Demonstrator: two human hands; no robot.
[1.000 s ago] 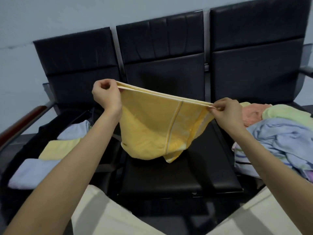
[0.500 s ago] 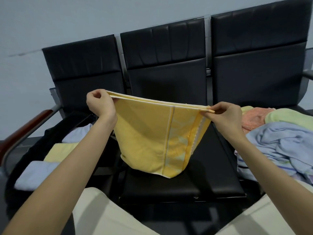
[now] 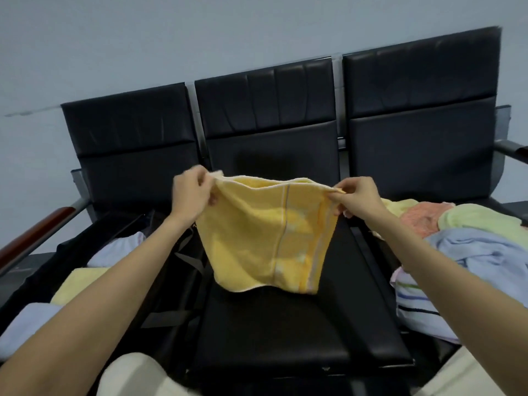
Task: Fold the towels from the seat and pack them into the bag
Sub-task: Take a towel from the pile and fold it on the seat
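Observation:
A yellow towel (image 3: pixel 257 238), folded double, hangs over the middle black seat (image 3: pixel 274 332), its lower edge touching the cushion. My left hand (image 3: pixel 193 192) pinches its top left corner and my right hand (image 3: pixel 358 197) pinches its top right corner. On the left seat lies an open black bag (image 3: pixel 43 278) holding folded towels: a pale blue one (image 3: pixel 114 250), a light yellow one (image 3: pixel 77 284) and another pale blue one (image 3: pixel 25 327). A loose pile of unfolded towels (image 3: pixel 468 252) covers the right seat.
Three black padded chairs stand joined against a grey wall. A wooden armrest (image 3: pixel 37 232) runs along the far left and a metal armrest (image 3: pixel 511 147) at the far right. My knees in light trousers (image 3: pixel 134 375) are at the bottom edge.
My hands have come closer together and a little lower, so the towel's top edge has gone slack. The towel now hangs lower, down onto the seat.

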